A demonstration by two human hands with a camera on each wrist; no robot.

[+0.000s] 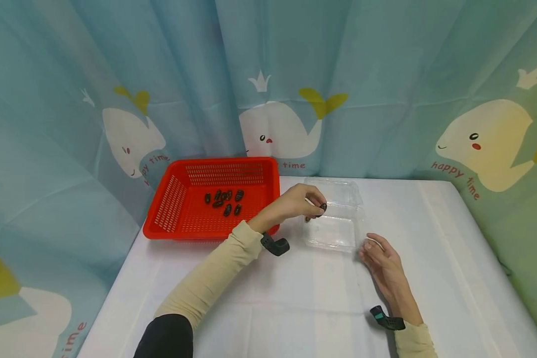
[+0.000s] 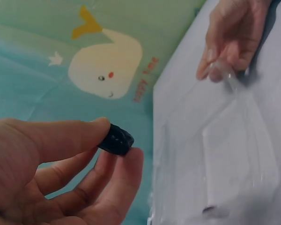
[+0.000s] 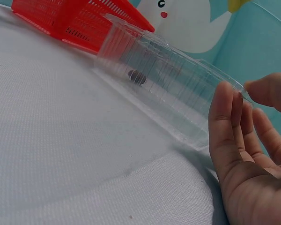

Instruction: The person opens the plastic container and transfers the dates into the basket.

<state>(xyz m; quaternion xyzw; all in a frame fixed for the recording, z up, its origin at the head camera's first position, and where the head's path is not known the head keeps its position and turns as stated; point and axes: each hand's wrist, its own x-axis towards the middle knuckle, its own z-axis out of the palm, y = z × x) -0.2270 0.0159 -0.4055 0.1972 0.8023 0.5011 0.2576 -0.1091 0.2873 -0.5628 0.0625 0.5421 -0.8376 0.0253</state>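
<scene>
My left hand (image 1: 297, 201) pinches a dark, wrinkled date (image 2: 116, 139) between thumb and fingertips, held above a clear plastic clamshell box (image 1: 333, 232). The box lies with its lid (image 1: 335, 191) folded back toward the curtain. Inside, near its left side, lies one date (image 3: 137, 77). At the box's right front corner, my right hand (image 1: 385, 263) pinches the rim between thumb and fingers, as the right wrist view shows. Left of the box stands a red plastic basket (image 1: 161, 231) with several dates (image 1: 227, 210) on its floor.
A white cloth (image 1: 295, 308) covers the table. Behind and along the sides hangs a blue-green curtain (image 1: 385, 59) printed with whales, close to the far edge. The left forearm passes in front of the basket's right corner.
</scene>
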